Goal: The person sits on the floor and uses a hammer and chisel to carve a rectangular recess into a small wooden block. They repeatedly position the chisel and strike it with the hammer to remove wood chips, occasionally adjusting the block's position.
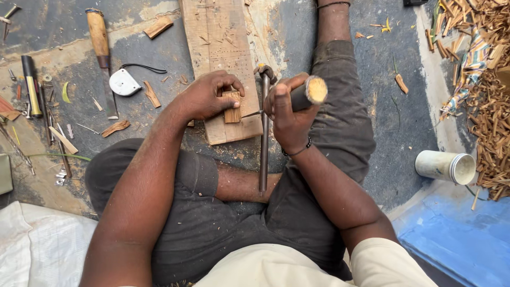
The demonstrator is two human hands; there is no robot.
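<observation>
I see a white cylindrical plastic cup (445,166) lying sideways right of the long wooden plank (218,58), where my left hand (204,96) pinches a small brown wood block (232,108) and my right hand (287,114) grips a wooden-handled chisel (304,94).

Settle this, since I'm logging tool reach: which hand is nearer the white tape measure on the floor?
Left. The left hand pins a small wood block just right of the tape measure; the right hand, gripping a wooden-handled chisel, sits farther right.

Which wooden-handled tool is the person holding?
The one in the right hand: a round-handled chisel with its blade on the small wood block under the left hand. The other chisel lies untouched on the floor.
</observation>
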